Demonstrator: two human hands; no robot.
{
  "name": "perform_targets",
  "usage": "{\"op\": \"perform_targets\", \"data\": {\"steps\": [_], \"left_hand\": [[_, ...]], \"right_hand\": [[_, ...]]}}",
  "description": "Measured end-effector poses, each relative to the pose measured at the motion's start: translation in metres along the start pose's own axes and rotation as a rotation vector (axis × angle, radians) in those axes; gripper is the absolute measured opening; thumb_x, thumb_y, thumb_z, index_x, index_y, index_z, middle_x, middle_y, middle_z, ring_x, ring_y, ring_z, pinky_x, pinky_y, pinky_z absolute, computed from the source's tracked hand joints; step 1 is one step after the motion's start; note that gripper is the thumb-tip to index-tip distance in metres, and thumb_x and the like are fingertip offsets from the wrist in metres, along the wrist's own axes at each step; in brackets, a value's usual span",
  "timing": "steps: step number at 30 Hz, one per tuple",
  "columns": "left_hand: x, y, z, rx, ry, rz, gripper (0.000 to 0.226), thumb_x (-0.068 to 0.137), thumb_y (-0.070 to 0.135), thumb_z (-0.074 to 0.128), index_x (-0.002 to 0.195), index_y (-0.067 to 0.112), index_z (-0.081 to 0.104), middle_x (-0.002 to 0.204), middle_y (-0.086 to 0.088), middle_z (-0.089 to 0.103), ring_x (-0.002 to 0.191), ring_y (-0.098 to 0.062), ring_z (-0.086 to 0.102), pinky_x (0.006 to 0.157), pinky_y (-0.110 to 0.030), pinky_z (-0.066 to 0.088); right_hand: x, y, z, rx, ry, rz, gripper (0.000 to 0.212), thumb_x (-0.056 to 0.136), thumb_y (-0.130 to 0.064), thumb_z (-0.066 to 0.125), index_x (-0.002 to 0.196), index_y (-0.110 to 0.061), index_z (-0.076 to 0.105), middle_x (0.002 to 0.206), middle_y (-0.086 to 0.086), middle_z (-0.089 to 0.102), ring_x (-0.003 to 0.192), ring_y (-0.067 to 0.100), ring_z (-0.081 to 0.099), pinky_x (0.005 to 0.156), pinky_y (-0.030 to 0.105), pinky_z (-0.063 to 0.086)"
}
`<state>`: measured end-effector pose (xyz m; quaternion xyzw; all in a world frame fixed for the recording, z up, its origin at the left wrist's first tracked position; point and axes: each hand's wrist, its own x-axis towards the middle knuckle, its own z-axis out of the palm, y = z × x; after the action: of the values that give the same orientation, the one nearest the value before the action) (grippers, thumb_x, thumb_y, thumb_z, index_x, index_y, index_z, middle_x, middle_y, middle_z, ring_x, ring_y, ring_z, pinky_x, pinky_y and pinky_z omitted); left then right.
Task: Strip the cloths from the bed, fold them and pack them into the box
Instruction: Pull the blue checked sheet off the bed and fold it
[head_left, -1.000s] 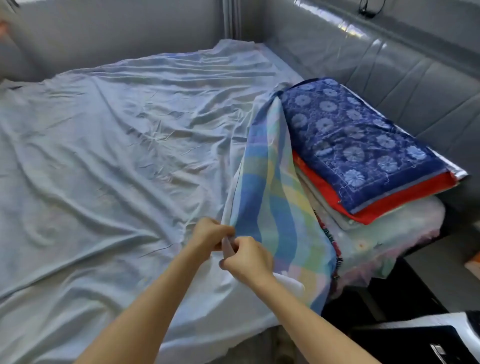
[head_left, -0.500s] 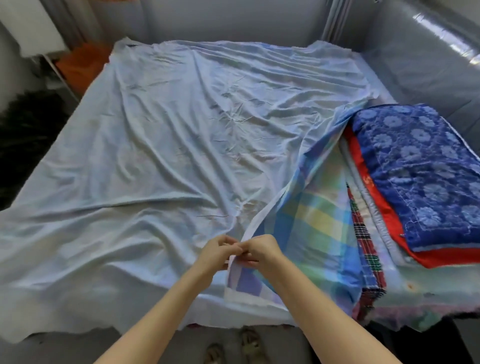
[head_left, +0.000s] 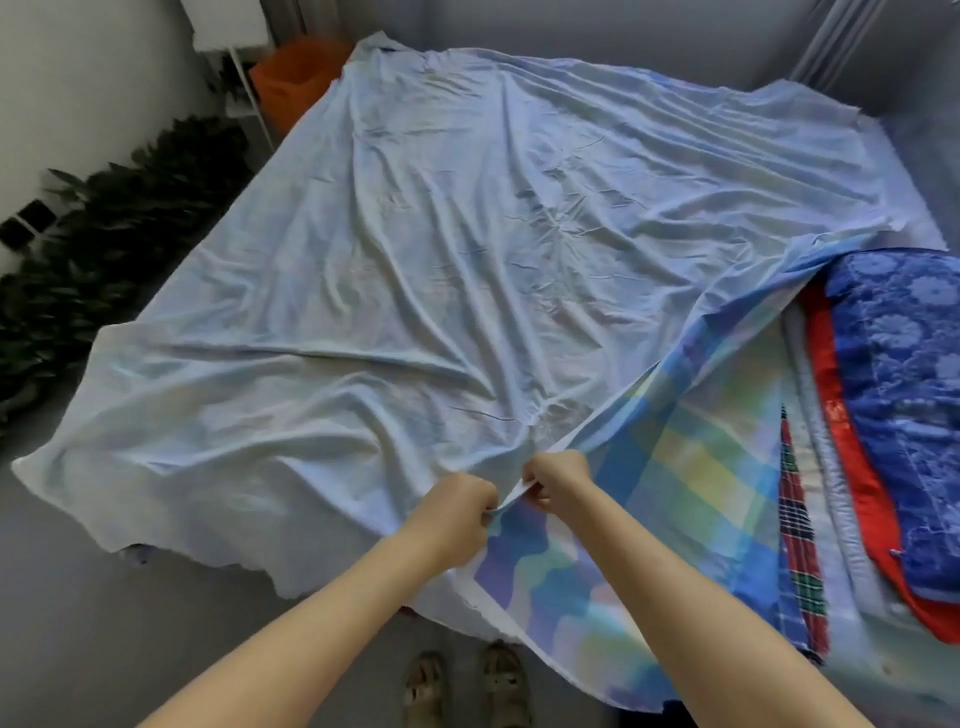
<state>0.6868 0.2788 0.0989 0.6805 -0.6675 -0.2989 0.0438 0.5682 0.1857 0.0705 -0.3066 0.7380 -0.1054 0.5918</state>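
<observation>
A large pale blue sheet (head_left: 415, 270) lies wrinkled over the whole bed, its right part turned over to show a pastel checked side (head_left: 691, 467). At the near edge my left hand (head_left: 457, 512) and my right hand (head_left: 558, 478) sit close together, each pinching the sheet's white hem. On the right lies a stack of folded cloths: a dark blue flowered one (head_left: 904, 395) on top, a red one (head_left: 847, 457) under it, and a red-green tartan strip (head_left: 797, 530) showing beside them. No box is in view.
A padded grey wall runs behind and to the right of the bed. Dark green leafy plants (head_left: 98, 249) stand on the floor at the left, with an orange object (head_left: 296, 78) at the far left corner. My sandalled feet (head_left: 467, 686) show below the bed's near edge.
The view has swung left and drawn back, showing the whole bed. My hands have kept their pinch on the sheet's hem and have drawn slightly apart.
</observation>
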Motion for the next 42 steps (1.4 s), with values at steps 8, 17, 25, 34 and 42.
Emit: {"op": "perform_targets", "data": {"steps": [8,17,25,34,42], "left_hand": [[-0.007,-0.020,-0.041,-0.094,0.082,-0.152,0.037,0.088,0.008,0.051,0.055,0.014,0.036,0.058,0.000,0.036,0.064,-0.022,0.039,0.051,-0.029,0.021],[-0.075,-0.145,-0.122,-0.297,0.454,-0.508,0.030,0.080,0.006,0.056,0.054,0.011,0.043,0.052,-0.004,0.042,0.065,-0.031,0.047,0.054,-0.031,0.026],[-0.190,-0.314,-0.191,-0.439,0.510,-0.600,0.009,0.083,0.009,0.060,0.075,0.004,0.061,0.051,0.003,0.045,0.048,-0.009,0.042,0.045,-0.019,0.029],[-0.285,-0.487,-0.241,-0.688,0.597,-0.678,0.021,0.081,0.001,0.065,0.066,0.014,0.059,0.060,-0.006,0.054,0.054,-0.014,0.043,0.048,-0.019,0.032],[-0.329,-0.583,-0.200,-0.820,0.462,-0.843,0.017,0.078,0.015,0.070,0.067,0.010,0.059,0.038,0.011,0.038,0.047,-0.008,0.032,0.043,-0.017,0.022]], "right_hand": [[0.028,-0.060,-0.019,-0.422,0.329,-0.307,0.012,0.076,0.000,0.057,0.065,0.002,0.057,0.062,0.014,0.057,0.080,0.034,0.063,0.065,0.034,0.048],[-0.064,-0.178,0.147,-0.675,0.312,-0.844,0.023,0.084,-0.001,0.050,0.102,0.008,0.062,0.112,0.026,0.062,0.107,0.038,0.058,0.078,0.036,0.047],[-0.149,-0.199,0.357,-0.621,0.168,-0.980,0.015,0.075,0.003,0.049,0.082,0.004,0.062,0.089,0.020,0.067,0.088,0.033,0.064,0.060,0.027,0.038],[-0.249,-0.216,0.587,-0.688,0.077,-1.112,0.017,0.089,-0.002,0.049,0.103,0.000,0.057,0.112,0.018,0.062,0.102,0.031,0.060,0.069,0.029,0.041],[-0.268,-0.166,0.727,-0.792,-0.144,-1.063,0.014,0.088,-0.002,0.049,0.074,-0.005,0.046,0.096,0.014,0.054,0.091,0.028,0.056,0.065,0.028,0.038]]}}
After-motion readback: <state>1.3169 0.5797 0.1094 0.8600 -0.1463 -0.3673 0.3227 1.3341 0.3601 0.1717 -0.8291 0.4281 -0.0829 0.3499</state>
